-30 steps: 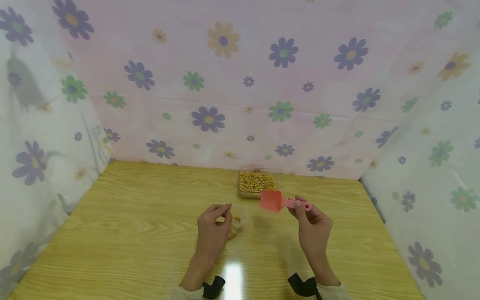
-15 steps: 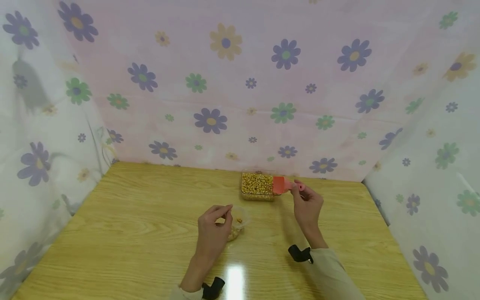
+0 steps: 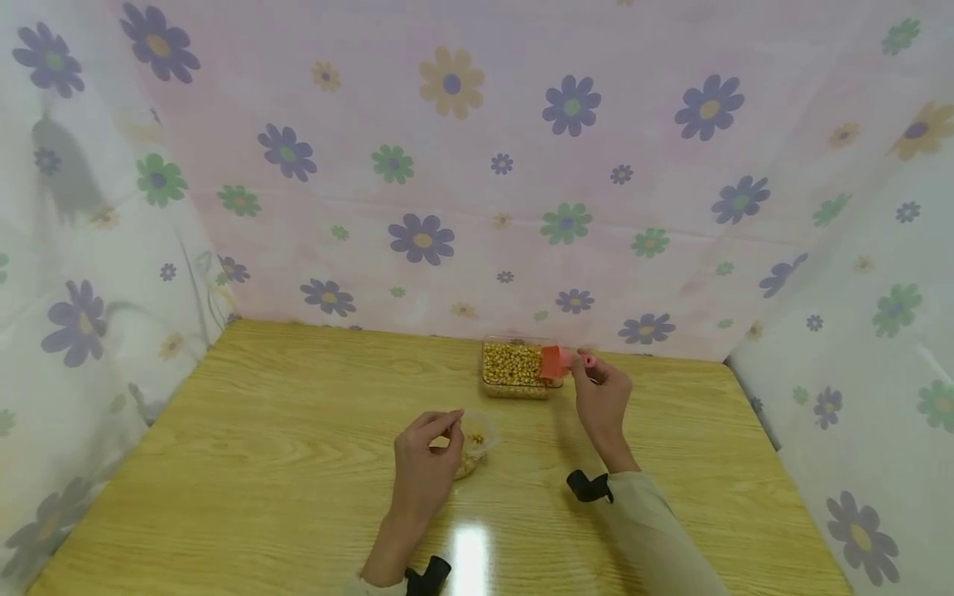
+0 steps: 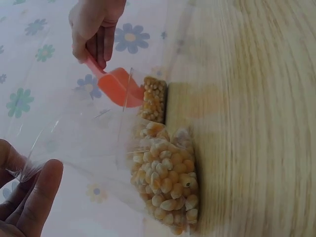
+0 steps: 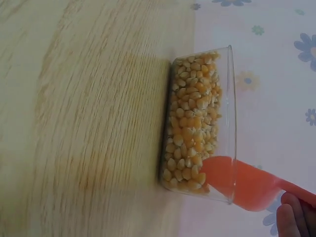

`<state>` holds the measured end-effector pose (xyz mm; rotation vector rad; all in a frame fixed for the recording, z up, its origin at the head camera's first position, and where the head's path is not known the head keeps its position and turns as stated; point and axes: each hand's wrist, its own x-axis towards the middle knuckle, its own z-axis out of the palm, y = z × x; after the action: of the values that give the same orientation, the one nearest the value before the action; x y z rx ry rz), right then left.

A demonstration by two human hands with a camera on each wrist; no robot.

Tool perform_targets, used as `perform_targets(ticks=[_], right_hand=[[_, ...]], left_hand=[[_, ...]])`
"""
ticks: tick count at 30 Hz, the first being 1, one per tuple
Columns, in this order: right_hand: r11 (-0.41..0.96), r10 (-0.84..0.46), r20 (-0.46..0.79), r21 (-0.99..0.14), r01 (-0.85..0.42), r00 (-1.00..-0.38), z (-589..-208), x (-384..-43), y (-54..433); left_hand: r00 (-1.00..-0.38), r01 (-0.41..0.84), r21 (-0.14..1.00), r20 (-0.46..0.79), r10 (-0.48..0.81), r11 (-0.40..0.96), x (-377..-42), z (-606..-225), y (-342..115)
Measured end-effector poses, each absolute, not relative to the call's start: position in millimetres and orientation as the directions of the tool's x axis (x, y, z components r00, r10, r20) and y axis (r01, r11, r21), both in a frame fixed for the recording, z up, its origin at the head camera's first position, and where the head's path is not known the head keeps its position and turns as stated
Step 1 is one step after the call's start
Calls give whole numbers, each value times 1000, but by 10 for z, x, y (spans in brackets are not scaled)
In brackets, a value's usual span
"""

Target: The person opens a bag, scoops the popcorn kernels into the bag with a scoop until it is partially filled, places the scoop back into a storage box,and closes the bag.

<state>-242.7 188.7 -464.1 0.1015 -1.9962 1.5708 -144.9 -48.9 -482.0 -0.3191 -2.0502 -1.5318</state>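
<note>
Two holds: left hand, clear bag; right hand, scoop in corn.

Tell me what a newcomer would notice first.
Probably the pink, shovel-shaped plastic scoop in the right hand, its tip among yellow corn kernels in a clear rectangular container near the back of the yellowish wood-grain table. Closer, the left hand holds a clear plastic bag of kernels; a pale flower-patterned cloth rises behind.
</note>
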Motion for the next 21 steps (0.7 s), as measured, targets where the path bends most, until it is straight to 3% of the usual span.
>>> perform_targets(ticks=[5, 11, 21], right_hand=[[80, 365, 282, -959, -272, -887, -4820, -2597, 1952], [-162, 373, 73, -976, -143, -925, -4891, -2687, 1933], [-321, 330, -212, -942, 102, -920, -4885, -2690, 2015]], left_hand=[[-792, 527, 795, 587, -164, 302, -1429, -4848, -469], [-782, 514, 804, 582, -222, 299, -1405, -4858, -490], [-809, 479, 851, 523, -269, 215, -1377, -4889, -458]])
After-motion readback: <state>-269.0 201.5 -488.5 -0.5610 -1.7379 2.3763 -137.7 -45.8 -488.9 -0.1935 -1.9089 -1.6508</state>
